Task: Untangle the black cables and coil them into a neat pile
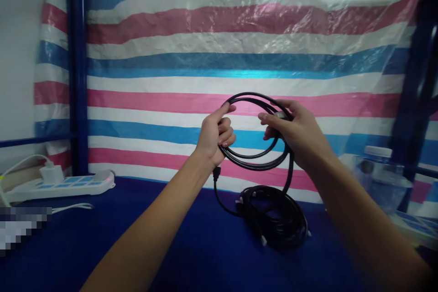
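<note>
A black cable is wound into several loose loops, held up in the air between both hands. My left hand is closed around the left side of the loops, its index finger and thumb near the top. From below that hand a black plug hangs, its thin lead running down to the right. My right hand pinches the right side of the loops, with a greyish connector between its fingers. Beneath, a larger bundle of black cables with small light-coloured ends rests on the dark blue surface.
On the left lies a white power strip with a white adapter plugged in, and a white cable in front. To the right stands a clear plastic bottle with a white lid. A striped plastic sheet hangs behind, between blue posts.
</note>
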{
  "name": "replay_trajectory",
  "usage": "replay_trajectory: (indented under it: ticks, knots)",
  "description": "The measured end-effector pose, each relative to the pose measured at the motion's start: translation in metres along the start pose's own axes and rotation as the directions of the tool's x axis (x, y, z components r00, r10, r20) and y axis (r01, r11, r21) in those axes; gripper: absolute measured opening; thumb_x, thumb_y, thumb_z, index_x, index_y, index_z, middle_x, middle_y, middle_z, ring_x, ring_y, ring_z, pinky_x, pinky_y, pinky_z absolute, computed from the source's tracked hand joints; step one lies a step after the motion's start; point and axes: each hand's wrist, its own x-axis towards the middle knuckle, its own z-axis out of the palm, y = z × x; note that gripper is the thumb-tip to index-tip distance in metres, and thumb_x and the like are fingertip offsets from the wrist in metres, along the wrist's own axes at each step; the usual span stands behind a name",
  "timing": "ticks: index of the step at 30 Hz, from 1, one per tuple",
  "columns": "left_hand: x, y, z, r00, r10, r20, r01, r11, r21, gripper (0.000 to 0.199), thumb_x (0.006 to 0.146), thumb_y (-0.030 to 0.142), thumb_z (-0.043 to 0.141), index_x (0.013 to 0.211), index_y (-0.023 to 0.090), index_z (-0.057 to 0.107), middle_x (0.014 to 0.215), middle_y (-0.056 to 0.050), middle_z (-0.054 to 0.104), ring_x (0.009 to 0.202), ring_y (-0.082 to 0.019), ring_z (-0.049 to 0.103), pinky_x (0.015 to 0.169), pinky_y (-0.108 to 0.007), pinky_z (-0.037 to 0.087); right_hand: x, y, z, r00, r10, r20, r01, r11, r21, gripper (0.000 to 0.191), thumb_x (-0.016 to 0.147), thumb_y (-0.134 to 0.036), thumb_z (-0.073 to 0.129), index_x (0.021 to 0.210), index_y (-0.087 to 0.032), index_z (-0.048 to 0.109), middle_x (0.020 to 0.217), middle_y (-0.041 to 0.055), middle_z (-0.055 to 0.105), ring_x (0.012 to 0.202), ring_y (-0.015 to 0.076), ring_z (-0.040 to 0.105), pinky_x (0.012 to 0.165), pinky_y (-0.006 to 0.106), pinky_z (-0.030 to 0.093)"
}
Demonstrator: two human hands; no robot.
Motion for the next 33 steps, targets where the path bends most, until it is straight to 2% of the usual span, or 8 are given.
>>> replay_trajectory:
  ticks: [4, 6, 9, 18, 22, 27, 30, 33]
  knots:
    - [0.002, 0.000, -0.001, 0.967, 0.109, -0.229, -0.120, 0.992, -0.035, 0.038, 0.087, 0.048, 0.044, 0.063, 0.018, 0.040, 0.041, 0.009, 0.012, 0.031, -0.005, 0.012, 0.031, -0.019, 0.012, 0.002, 0.008, 0.005, 0.999, -0.015, 0.039, 0.027, 0.944, -0.329, 0.034, 0.070, -0.033, 0.066, 0.096, -0.018, 0.051, 0.078, 0.0037, 0.060, 0.063, 0.0165, 0.056, 0.055, 0.028, 0.041]
    - [0.004, -0.002, -0.004, 0.947, 0.112, -0.301, -0.129, 0.991, -0.037, 0.040, 0.087, 0.046, 0.043, 0.060, 0.019, 0.034, 0.041, 0.008, 0.014, 0.031, -0.005, 0.013, 0.032, -0.020, 0.014, 0.001, 0.007, 0.008, 0.995, -0.009, 0.095, 0.057, 0.851, -0.522, 0.016, 0.077, -0.033, 0.056, 0.076, -0.018, 0.050, 0.069, 0.0042, 0.056, 0.058, 0.0160, 0.049, 0.051, 0.028, 0.033]
    - [0.004, -0.004, -0.006, 0.923, 0.123, -0.365, -0.141, 0.990, -0.024, 0.035, 0.085, 0.040, 0.045, 0.061, 0.019, 0.033, 0.042, 0.009, 0.015, 0.032, -0.005, 0.013, 0.033, -0.020, 0.015, -0.002, 0.002, 0.011, 0.998, -0.013, 0.069, 0.054, 0.776, -0.628, 0.020, 0.085, -0.035, 0.043, 0.073, -0.019, 0.046, 0.063, 0.0051, 0.049, 0.054, 0.0160, 0.039, 0.051, 0.029, 0.024]
    - [0.003, 0.010, -0.002, 0.963, 0.001, -0.268, -0.009, 1.000, -0.027, 0.024, 0.078, 0.028, 0.040, 0.057, 0.019, 0.031, 0.041, 0.008, 0.016, 0.031, -0.005, 0.012, 0.033, -0.019, 0.013, -0.002, 0.002, 0.010, 0.998, -0.006, 0.068, 0.054, 0.687, -0.724, 0.035, 0.090, -0.037, 0.033, 0.100, -0.014, 0.055, 0.065, 0.0086, 0.050, 0.054, 0.0185, 0.039, 0.055, 0.030, 0.023]
    - [0.003, 0.010, -0.003, 0.969, -0.164, -0.185, 0.167, 0.986, -0.001, 0.025, 0.078, 0.028, 0.041, 0.056, 0.018, 0.035, 0.040, 0.009, 0.015, 0.030, -0.004, 0.013, 0.031, -0.018, 0.014, -0.003, -0.001, 0.010, 0.992, -0.110, 0.065, 0.125, 0.734, -0.667, 0.051, 0.092, -0.037, 0.029, 0.138, -0.016, 0.030, 0.080, 0.0109, 0.056, 0.068, 0.0244, 0.050, 0.061, 0.032, 0.030]
    - [0.002, 0.021, -0.008, 0.907, -0.403, 0.118, 0.380, 0.907, 0.180, 0.030, 0.081, 0.032, 0.041, 0.055, 0.017, 0.037, 0.039, 0.008, 0.016, 0.029, -0.003, 0.010, 0.030, -0.017, 0.012, -0.003, 0.005, 0.009, 0.889, -0.204, 0.410, 0.379, 0.831, -0.408, 0.039, 0.092, -0.033, 0.035, 0.128, -0.020, 0.040, 0.100, 0.0082, 0.058, 0.086, 0.0212, 0.054, 0.072, 0.031, 0.038]
    - [0.000, 0.028, -0.010, 0.870, -0.453, 0.195, 0.404, 0.881, 0.246, 0.031, 0.082, 0.035, 0.042, 0.056, 0.017, 0.039, 0.041, 0.008, 0.015, 0.030, -0.004, 0.009, 0.030, -0.017, 0.012, -0.004, 0.009, 0.010, 0.882, -0.215, 0.420, 0.388, 0.837, -0.385, 0.030, 0.090, -0.031, 0.038, 0.115, -0.017, 0.046, 0.096, 0.0076, 0.058, 0.080, 0.0191, 0.054, 0.068, 0.030, 0.039]
    - [-0.002, 0.024, -0.009, 0.935, -0.341, 0.095, 0.293, 0.897, 0.331, 0.035, 0.081, 0.041, 0.047, 0.055, 0.017, 0.043, 0.042, 0.008, 0.015, 0.031, -0.003, 0.009, 0.030, -0.018, 0.012, -0.005, 0.004, 0.008, 0.909, -0.212, 0.360, 0.342, 0.872, -0.350, 0.017, 0.088, -0.027, 0.042, 0.100, -0.017, 0.048, 0.077, 0.0043, 0.059, 0.066, 0.0163, 0.054, 0.060, 0.028, 0.040]
